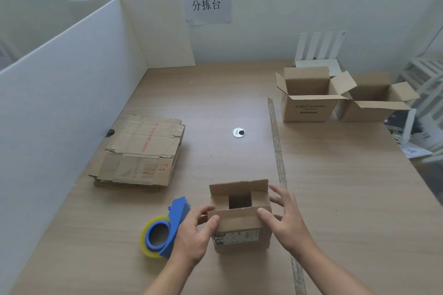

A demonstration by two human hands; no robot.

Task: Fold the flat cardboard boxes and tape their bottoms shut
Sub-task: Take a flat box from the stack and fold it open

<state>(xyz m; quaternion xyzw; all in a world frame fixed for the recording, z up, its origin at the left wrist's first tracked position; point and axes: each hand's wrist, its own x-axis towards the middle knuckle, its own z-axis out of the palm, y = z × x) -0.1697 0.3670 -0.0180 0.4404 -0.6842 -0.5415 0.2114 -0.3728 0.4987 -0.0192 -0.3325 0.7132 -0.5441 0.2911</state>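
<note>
Small box [241,218]: upright on the near middle of the tabletop [215,93], just right of the tape dispenser; top flaps partly folded in, far flap raised, near flap tilted toward the camera, dark square gap between them; printed label on the front wall.
Left hand [191,235]: clamped on the left end of the near flap, thumb on top, fingers curled behind the edge.
Right hand [285,220]: fingers spread and nearly straight against the right wall of the small box, thumb pressing the right end of the near flap.
Tape dispenser [165,230]: blue, with a yellowish roll, on the tabletop, partly hidden behind the left hand.
Flat boxes [141,151]: stacked at the left, beside the white partition [60,93].
Open boxes: two at the far right, one [306,96] touching the other [374,100], flaps standing out.
Tape strip [278,146]: long, stuck along the tabletop, passing just right of the small box.
Metal ring [239,132]: round, set in the middle of the tabletop.
Paper sign [207,3]: on the back wall, printed characters.
</note>
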